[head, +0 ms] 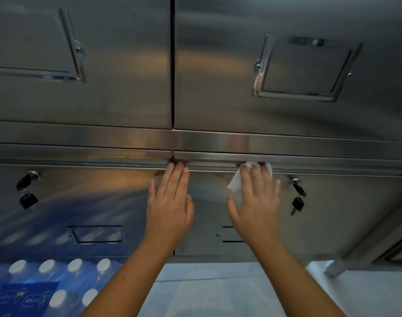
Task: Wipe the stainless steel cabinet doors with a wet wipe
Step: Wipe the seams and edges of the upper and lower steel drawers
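Head view, one entry.
- Right hand (256, 202), centre-right: fingers straight, slightly spread, pressing the wet wipe (235, 183) flat on the top edge of the lower right cabinet door (344, 225), just under the rail (310, 161).
- Left hand (170, 202), centre: fingers together, flat near the door seam.
- Step, as judged: wiping the upper strip.
- Next move: a downward sweep has open steel; hanging keys (298, 203) crowd the right.

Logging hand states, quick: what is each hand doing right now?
Left hand: open, flat on the lower cabinet doors.
Right hand: open, fingers pressing the wet wipe there.
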